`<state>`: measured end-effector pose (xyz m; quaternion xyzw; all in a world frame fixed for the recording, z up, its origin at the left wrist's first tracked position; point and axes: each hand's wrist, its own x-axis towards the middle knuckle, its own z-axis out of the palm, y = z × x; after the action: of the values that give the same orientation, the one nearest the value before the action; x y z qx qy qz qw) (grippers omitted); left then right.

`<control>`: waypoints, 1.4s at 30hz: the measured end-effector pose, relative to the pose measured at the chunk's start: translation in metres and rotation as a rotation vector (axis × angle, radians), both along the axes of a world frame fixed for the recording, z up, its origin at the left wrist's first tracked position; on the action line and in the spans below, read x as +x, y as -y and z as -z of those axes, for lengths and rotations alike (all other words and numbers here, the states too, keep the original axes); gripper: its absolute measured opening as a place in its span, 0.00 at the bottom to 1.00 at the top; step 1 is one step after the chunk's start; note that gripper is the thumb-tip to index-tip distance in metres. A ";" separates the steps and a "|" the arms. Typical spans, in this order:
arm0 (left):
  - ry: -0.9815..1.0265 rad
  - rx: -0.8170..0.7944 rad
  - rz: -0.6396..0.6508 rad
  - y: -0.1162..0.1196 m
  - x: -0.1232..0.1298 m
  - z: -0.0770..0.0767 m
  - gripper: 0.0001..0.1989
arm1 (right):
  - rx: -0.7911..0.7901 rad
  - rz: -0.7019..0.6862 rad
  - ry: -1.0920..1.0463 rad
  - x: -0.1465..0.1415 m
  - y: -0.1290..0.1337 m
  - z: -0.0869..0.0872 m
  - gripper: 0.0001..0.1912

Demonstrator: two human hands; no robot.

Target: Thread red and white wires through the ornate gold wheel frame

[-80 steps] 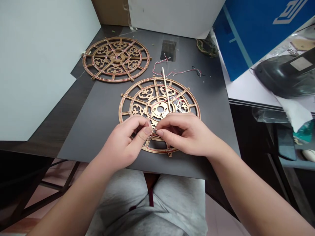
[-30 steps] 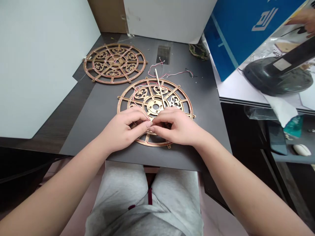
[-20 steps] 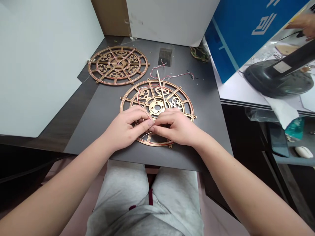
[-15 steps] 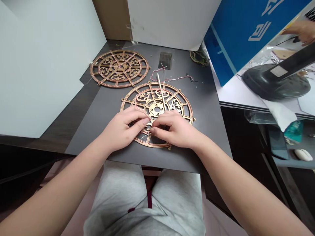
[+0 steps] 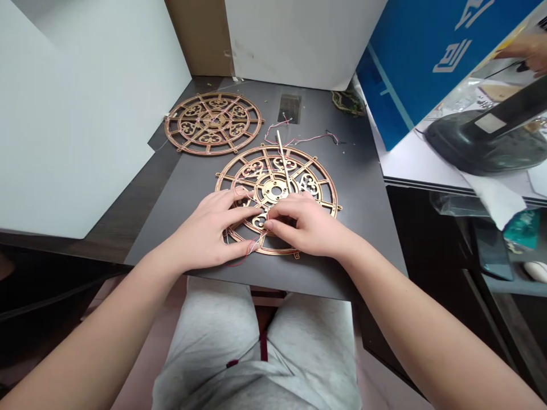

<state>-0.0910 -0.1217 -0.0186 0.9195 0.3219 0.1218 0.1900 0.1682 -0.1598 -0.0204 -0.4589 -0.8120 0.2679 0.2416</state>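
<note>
On the copper fretwork wheel (image 5: pixel 276 191), the left hand (image 5: pixel 200 230) lies spread at the lower-left rim. The right hand (image 5: pixel 307 225) curls nearer the hub; any pinch is hidden.

Both forearms, the left forearm (image 5: pixel 89 336) and the right forearm (image 5: pixel 427 336), reach in from the lower corners of the frame toward the middle. The left hand (image 5: pixel 200 230) is left of centre, palm down, with its fingers stretched to the right. The right hand (image 5: pixel 310 225) is just beside it, more curled, with its fingertips (image 5: pixel 269 225) pointing down and left.
</note>
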 end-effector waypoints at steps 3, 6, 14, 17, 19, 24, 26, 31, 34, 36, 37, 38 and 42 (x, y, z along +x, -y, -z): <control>-0.013 0.046 0.013 0.000 0.003 0.001 0.33 | 0.002 0.008 -0.006 0.000 0.000 0.000 0.10; -0.031 0.077 0.019 0.000 0.004 0.003 0.33 | 0.012 0.002 -0.013 -0.001 0.002 -0.001 0.09; -0.053 0.117 0.032 -0.002 0.003 0.008 0.40 | 0.049 -0.032 -0.105 -0.007 0.004 -0.001 0.09; -0.043 0.099 0.025 -0.002 0.003 0.008 0.38 | 0.038 -0.029 -0.134 -0.009 0.004 0.000 0.09; -0.043 0.098 0.020 -0.003 0.003 0.009 0.36 | 0.033 -0.019 -0.136 -0.009 0.004 0.000 0.09; -0.054 0.111 0.027 -0.004 0.002 0.012 0.36 | 0.034 -0.023 -0.154 -0.008 0.004 0.002 0.10; -0.055 0.110 0.027 -0.004 0.002 0.013 0.36 | 0.038 -0.026 -0.160 -0.008 0.004 0.003 0.09; -0.051 0.097 0.023 -0.003 0.002 0.011 0.36 | 0.029 -0.022 -0.168 -0.008 0.005 0.003 0.10; -0.050 0.095 0.020 -0.003 0.003 0.011 0.36 | 0.040 -0.026 -0.168 -0.008 0.005 0.004 0.10; -0.053 0.096 0.016 -0.004 0.003 0.011 0.35 | 0.042 -0.026 -0.164 -0.009 0.005 0.003 0.10; -0.055 0.097 0.015 -0.004 0.003 0.011 0.35 | 0.040 -0.029 -0.162 -0.009 0.005 0.003 0.10; -0.058 0.096 0.015 -0.004 0.003 0.012 0.35 | 0.037 -0.032 -0.162 -0.009 0.005 0.003 0.10; -0.067 0.092 0.017 -0.003 0.002 0.012 0.36 | 0.045 -0.044 -0.171 -0.009 0.005 0.003 0.10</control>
<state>-0.0886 -0.1183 -0.0302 0.9336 0.3143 0.1039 0.1375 0.1587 -0.1652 -0.0232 -0.4107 -0.8041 0.2931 0.3144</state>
